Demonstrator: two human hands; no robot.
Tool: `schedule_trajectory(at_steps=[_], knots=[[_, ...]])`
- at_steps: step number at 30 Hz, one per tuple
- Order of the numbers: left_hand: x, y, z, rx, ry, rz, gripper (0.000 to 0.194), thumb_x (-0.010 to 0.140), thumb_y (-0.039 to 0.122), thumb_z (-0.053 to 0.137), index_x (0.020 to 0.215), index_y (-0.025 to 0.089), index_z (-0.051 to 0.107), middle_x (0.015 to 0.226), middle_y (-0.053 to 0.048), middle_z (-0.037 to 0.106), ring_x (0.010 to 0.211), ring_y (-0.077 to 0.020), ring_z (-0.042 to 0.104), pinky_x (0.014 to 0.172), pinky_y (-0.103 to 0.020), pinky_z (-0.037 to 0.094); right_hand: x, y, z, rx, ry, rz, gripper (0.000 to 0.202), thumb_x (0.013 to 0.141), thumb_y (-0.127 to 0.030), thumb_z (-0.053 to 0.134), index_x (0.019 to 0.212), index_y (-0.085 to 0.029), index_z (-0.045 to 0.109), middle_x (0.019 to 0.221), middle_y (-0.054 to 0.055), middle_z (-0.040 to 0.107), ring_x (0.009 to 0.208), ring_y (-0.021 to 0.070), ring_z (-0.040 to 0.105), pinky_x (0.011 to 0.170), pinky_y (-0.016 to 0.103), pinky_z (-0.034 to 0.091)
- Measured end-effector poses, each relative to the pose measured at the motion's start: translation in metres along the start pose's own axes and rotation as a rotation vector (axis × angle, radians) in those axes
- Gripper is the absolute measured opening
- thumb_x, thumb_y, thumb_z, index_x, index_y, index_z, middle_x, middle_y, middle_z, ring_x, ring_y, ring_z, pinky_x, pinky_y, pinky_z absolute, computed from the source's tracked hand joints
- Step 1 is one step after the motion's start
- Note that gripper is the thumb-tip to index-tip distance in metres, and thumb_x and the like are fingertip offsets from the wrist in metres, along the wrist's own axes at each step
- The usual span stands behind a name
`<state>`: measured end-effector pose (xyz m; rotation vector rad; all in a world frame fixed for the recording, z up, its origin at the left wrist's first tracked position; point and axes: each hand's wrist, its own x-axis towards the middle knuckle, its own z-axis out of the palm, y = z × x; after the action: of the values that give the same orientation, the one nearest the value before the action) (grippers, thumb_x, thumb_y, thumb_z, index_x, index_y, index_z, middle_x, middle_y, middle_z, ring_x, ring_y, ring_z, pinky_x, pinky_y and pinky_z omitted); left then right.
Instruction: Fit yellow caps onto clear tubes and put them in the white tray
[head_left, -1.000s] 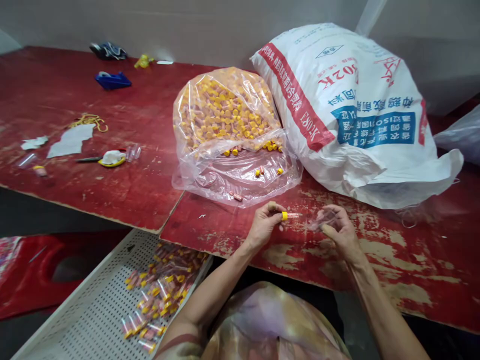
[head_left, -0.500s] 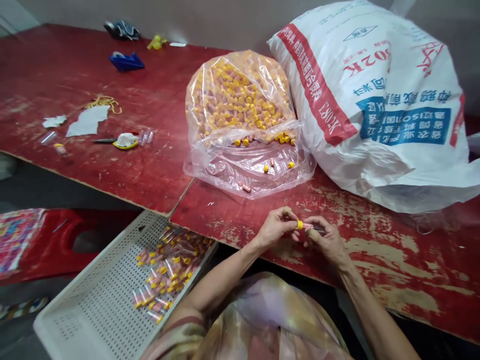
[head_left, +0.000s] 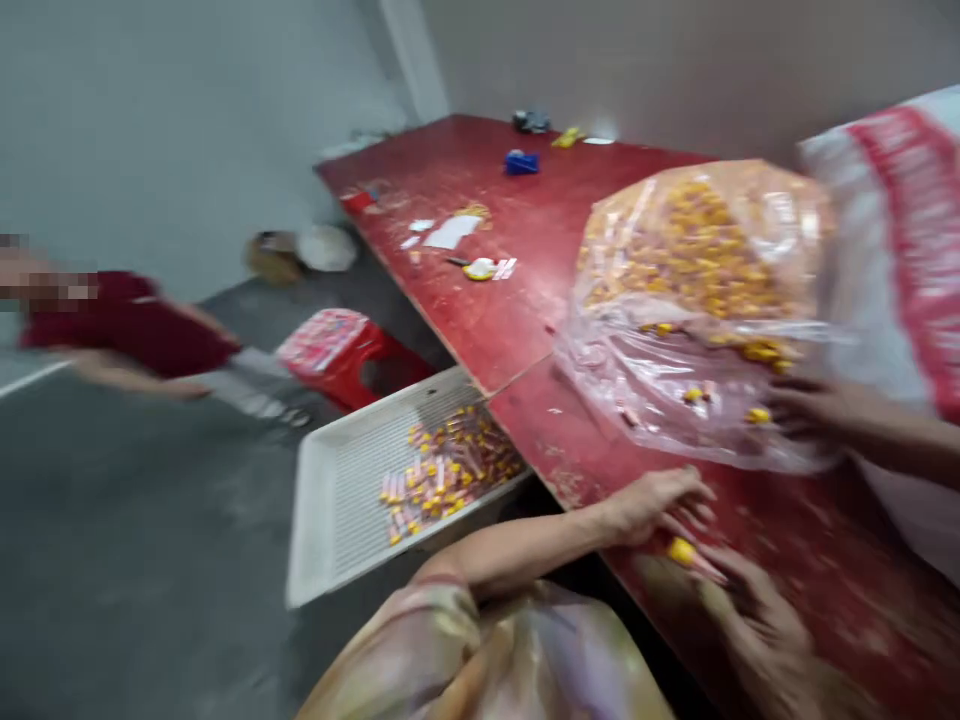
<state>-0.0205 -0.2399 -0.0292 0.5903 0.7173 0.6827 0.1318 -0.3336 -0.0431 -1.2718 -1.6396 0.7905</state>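
Note:
My right hand (head_left: 765,610), blurred, grips a small yellow-capped tube (head_left: 682,552) with a pinkish body near the table's front edge. My left hand (head_left: 664,500) is just left of and above the cap, its fingers stretched out and apart; the thumb comes close to the cap, and whether they touch is unclear. Beyond my hands lies a large clear plastic bag (head_left: 600,385) full of similar yellow-capped pieces, with a few loose ones on its flattened mouth. Another person's hand (head_left: 806,405) reaches from the right to that mouth.
A white perforated crate (head_left: 322,520) with many capped tubes sits below the table edge. On the red table (head_left: 510,330) are scissors (head_left: 480,268), paper (head_left: 452,232) and a blue tape dispenser (head_left: 521,162). A white sack (head_left: 862,200), red stool (head_left: 352,355) and a person (head_left: 135,320) flank the table.
The view has swung left and blurred. My left hand has come off the tube, which stays in my right hand. Another person's hand has appeared at the bag, and a person at the left.

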Motion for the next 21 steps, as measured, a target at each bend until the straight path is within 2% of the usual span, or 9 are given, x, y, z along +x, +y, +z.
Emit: schedule_trajectory(at_steps=[2,4,9,11,13,15,18,19,21], knots=[[-0.010,0.002,0.003,-0.015,0.084,-0.020,0.068,0.064,0.078,0.052,0.080,0.012,0.062,0.070,-0.004,0.061,0.058,-0.0103,0.054,0.055,-0.022,0.038,0.014,-0.021,0.023,0.019,-0.072,-0.124,0.017,0.085,-0.028,0.060,0.101,-0.023,0.062,0.091,0.003,0.069,0.076,0.0163,0.067,0.066,0.020,0.056],[-0.017,0.003,0.005,-0.014,0.107,-0.041,0.074,0.067,0.081,0.041,0.075,0.011,0.061,0.065,-0.005,0.060,0.053,-0.0087,0.050,0.053,-0.021,0.033,0.024,-0.032,0.037,0.028,-0.096,-0.189,0.018,0.086,-0.022,0.056,0.104,-0.023,0.059,0.089,0.002,0.068,0.075,0.0144,0.067,0.066,0.019,0.055],[-0.020,0.003,0.011,0.020,0.107,-0.074,0.078,0.068,0.084,0.034,0.072,0.011,0.060,0.058,-0.003,0.056,0.048,-0.0079,0.045,0.051,-0.022,0.029,0.015,-0.036,0.038,-0.046,-0.003,-0.254,0.020,0.089,-0.020,0.052,0.109,-0.021,0.054,0.091,0.004,0.066,0.079,0.0146,0.066,0.069,0.019,0.054],[-0.022,0.004,0.010,0.098,0.147,-0.036,0.077,0.069,0.083,0.034,0.072,0.011,0.060,0.059,-0.003,0.056,0.049,-0.0084,0.045,0.052,-0.022,0.030,0.015,-0.034,0.037,-0.081,-0.026,-0.276,0.019,0.090,-0.021,0.050,0.109,-0.021,0.052,0.092,0.004,0.065,0.082,0.0149,0.066,0.071,0.020,0.054],[-0.026,0.008,0.004,0.230,0.215,0.017,0.074,0.072,0.080,0.035,0.073,0.011,0.060,0.061,-0.003,0.056,0.051,-0.0095,0.048,0.052,-0.023,0.033,0.021,-0.033,0.040,-0.135,-0.105,-0.305,0.016,0.091,-0.022,0.048,0.107,-0.021,0.052,0.089,0.004,0.064,0.078,0.0146,0.065,0.068,0.021,0.053],[-0.037,0.014,-0.007,0.388,0.209,0.012,0.065,0.075,0.075,0.039,0.072,0.013,0.059,0.059,-0.001,0.055,0.049,-0.0095,0.047,0.049,-0.022,0.032,0.030,-0.032,0.046,-0.249,-0.126,-0.330,0.015,0.092,-0.022,0.047,0.106,-0.020,0.051,0.086,0.004,0.062,0.072,0.0148,0.063,0.063,0.023,0.052],[-0.066,0.025,-0.036,0.482,0.063,-0.069,0.047,0.076,0.063,0.052,0.071,0.016,0.053,0.052,0.005,0.048,0.037,-0.0058,0.037,0.040,-0.020,0.024,0.036,-0.027,0.047,-0.395,-0.082,-0.359,0.026,0.094,-0.026,0.044,0.118,-0.018,0.048,0.100,0.010,0.061,0.083,0.0188,0.062,0.068,0.029,0.052],[-0.079,0.029,-0.050,0.478,0.044,-0.080,0.043,0.075,0.059,0.055,0.071,0.016,0.053,0.051,0.006,0.047,0.036,-0.0048,0.034,0.039,-0.019,0.021,0.034,-0.023,0.042,-0.399,-0.078,-0.365,0.032,0.094,-0.029,0.043,0.123,-0.017,0.047,0.107,0.012,0.060,0.090,0.0209,0.061,0.072,0.032,0.053],[-0.106,0.035,-0.084,0.463,0.124,-0.061,0.037,0.071,0.052,0.063,0.074,0.016,0.056,0.053,0.006,0.047,0.038,-0.0047,0.034,0.039,-0.018,0.023,0.028,-0.011,0.020,-0.392,0.008,-0.316,0.035,0.093,-0.035,0.041,0.123,-0.017,0.050,0.112,0.012,0.059,0.094,0.0235,0.061,0.077,0.036,0.052]])
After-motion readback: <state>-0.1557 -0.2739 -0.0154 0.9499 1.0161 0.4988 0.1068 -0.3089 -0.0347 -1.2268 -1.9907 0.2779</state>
